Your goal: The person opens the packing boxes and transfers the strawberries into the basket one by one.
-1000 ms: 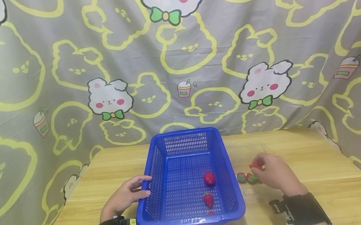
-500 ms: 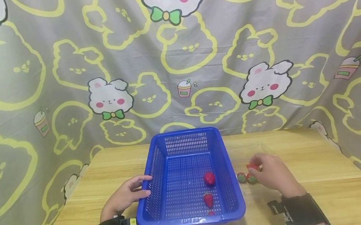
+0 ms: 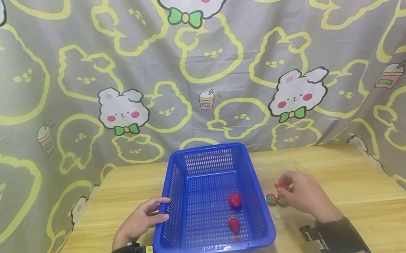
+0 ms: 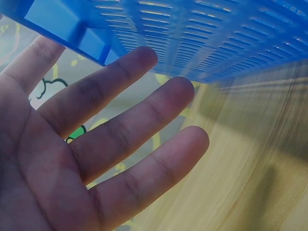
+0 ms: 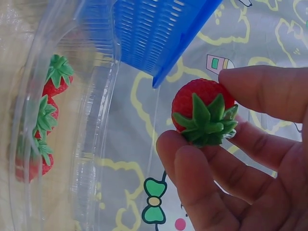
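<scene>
My right hand (image 3: 304, 190) pinches a red strawberry (image 5: 204, 108) with green leaves between thumb and fingertips, as the right wrist view shows. Below it, several strawberries (image 5: 45, 115) lie in a clear plastic box (image 5: 89, 144). On the left, my left hand (image 3: 143, 219) rests its thumb and index fingertips on the rim of a blue slotted basket (image 3: 217, 249). Its other fingers (image 4: 163, 173) stay straight outside the basket wall. Inside the basket are a strawberry (image 3: 234, 225), a rounder red fruit (image 3: 235, 200) and a red bit mostly hidden by the front wall.
The basket stands on a light wooden table (image 3: 369, 206), with the clear box close by its right side. Patterned grey cloth (image 3: 160, 62) hangs behind the table and along both sides.
My right hand has shifted slightly left with the strawberry, just above the others. The left hand and the basket have stayed in place.
</scene>
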Demonstrator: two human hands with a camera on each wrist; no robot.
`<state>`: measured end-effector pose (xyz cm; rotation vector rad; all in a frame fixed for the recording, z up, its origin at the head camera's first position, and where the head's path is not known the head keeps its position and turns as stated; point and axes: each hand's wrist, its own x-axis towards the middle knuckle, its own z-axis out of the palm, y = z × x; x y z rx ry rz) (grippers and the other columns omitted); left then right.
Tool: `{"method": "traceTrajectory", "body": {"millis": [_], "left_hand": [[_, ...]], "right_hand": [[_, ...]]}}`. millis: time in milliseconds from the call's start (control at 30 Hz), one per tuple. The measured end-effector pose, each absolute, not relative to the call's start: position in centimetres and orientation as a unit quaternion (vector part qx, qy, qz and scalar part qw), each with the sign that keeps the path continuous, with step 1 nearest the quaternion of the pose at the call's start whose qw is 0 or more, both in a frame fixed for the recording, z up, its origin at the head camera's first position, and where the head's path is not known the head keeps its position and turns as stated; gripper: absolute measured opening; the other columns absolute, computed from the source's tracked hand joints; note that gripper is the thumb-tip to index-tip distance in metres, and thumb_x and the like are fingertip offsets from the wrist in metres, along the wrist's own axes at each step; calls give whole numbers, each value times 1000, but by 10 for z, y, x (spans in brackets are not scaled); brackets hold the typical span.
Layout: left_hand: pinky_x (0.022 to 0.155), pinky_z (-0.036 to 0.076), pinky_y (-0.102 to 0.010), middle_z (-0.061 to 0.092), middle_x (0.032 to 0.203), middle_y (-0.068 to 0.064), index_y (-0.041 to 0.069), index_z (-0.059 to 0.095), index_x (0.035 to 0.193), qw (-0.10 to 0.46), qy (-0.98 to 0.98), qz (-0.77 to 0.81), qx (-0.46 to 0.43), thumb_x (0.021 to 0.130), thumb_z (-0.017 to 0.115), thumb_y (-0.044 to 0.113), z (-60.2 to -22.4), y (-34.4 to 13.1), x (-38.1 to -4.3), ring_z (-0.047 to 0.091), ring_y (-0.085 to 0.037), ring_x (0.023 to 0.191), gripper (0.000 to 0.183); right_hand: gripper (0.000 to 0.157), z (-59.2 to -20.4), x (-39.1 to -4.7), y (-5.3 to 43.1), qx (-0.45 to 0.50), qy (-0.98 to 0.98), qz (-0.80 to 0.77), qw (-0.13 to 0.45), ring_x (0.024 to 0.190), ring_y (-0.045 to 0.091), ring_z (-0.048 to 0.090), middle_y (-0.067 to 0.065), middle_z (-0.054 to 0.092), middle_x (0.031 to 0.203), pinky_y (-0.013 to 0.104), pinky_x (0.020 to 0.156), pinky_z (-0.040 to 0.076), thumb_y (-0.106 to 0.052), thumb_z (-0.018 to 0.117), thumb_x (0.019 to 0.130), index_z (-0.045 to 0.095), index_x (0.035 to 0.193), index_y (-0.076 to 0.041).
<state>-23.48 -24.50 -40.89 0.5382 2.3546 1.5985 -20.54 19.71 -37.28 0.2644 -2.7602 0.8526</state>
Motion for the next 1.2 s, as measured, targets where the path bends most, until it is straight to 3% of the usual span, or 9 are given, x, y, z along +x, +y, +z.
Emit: {"method": "traceTrajectory", "body": {"millis": [1200], "left_hand": [[91, 49, -56, 41, 140, -34, -2, 49, 136, 122, 805, 553, 180, 93, 66, 16, -409, -244, -233, 49, -48, 121, 50]], "right_hand": [[11, -363, -195, 183, 101, -934, 319, 123, 70, 14, 63, 4, 67, 85, 30, 59, 51, -8, 70, 84, 67, 94, -6]]}}
